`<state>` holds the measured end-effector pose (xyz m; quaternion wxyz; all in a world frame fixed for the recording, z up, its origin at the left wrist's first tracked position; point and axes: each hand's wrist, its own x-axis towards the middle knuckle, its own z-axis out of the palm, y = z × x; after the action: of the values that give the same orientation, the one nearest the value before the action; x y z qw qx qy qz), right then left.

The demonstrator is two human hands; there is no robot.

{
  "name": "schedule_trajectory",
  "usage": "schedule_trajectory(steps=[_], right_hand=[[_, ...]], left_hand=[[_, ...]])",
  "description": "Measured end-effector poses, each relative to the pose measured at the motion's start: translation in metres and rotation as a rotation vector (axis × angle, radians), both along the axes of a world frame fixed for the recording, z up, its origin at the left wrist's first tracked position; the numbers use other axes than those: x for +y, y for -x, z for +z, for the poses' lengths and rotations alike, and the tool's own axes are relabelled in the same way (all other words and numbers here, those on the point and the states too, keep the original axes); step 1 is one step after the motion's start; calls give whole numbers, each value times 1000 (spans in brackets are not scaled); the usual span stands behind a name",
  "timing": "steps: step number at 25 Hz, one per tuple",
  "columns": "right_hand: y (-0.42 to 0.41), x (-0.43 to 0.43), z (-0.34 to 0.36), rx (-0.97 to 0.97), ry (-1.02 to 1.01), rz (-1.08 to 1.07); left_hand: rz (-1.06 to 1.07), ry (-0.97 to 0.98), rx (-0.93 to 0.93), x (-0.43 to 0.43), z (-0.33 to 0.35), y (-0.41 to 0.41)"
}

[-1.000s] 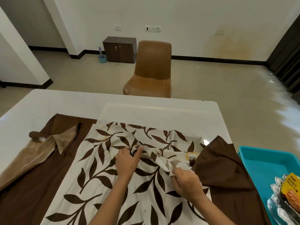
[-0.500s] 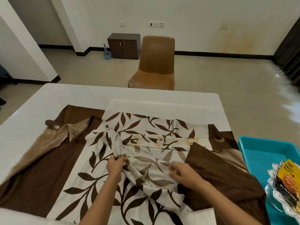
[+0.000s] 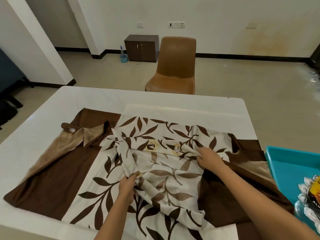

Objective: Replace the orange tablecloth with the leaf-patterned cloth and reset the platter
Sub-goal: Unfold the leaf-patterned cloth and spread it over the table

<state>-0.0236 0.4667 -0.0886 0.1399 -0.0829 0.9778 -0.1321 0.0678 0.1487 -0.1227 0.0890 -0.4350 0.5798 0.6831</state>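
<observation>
A white surface [image 3: 86, 101] fills the lower view, with a brown chair [image 3: 174, 66] behind it. The leaf-patterned cloth [image 3: 150, 129], cream with dark brown side panels, lies across most of the surface, partly unfolded. No orange cloth is visible.

A second ago both hands met at the cloth's middle over a bunched fold. That fold has since been drawn open toward the person, showing a paler underside.

At the right edge a teal tray [image 3: 294, 163] holds what appears to be the glass platter [image 3: 310, 196], cut off by the frame.

The left hand [image 3: 127, 186] has pulled back near the body, its grip pinched on gathered fabric. The right hand [image 3: 208, 159] has moved out right, its grip closed on the fold's edge. Two gold eyelet rings [image 3: 151, 146] now show between them.

The spreading seems well under way, and the platter is not yet reset.
</observation>
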Motion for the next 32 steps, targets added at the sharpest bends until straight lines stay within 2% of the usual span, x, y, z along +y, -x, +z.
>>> schedule_trajectory(steps=[2,5,8,10,13,14,15,17,18,19,20,22,24,28,32], right_hand=[[-37,-12,9,-188,240,115],[-98,-27,27,-508,357,392],[-140,-47,42,-715,502,493],[-153,-63,46,-885,552,525],[-148,-71,39,-1070,499,667],[-140,-70,35,-1030,507,680],[-132,-70,29,-904,542,618],[-108,-68,16,-500,570,305],[-93,-67,9,-301,523,197],[-79,-65,2,-172,437,183],[-65,-64,-7,-145,316,224],[-46,-61,-29,-232,34,303],[-37,-55,-49,-257,-107,281],[-23,-43,-57,-232,-130,86],[-8,6,-44,-278,-137,-327]], left_hand=[[-7,-52,4,5,4,4],[-51,-52,5,12,12,14],[-90,30,-26,20,17,19],[-96,158,-24,24,14,15],[0,328,-22,21,9,-7],[36,377,-35,16,6,-17],[63,429,-47,8,4,-26],[82,524,-51,-12,-2,-44],[79,560,-46,-23,-4,-50],[68,585,-39,-34,-5,-54],[53,606,-33,-43,-6,-57],[21,650,-22,-60,-5,-57],[-1,704,-4,-75,-2,-54],[-2,804,-18,-125,11,-46],[-58,912,12,-182,32,-34]])
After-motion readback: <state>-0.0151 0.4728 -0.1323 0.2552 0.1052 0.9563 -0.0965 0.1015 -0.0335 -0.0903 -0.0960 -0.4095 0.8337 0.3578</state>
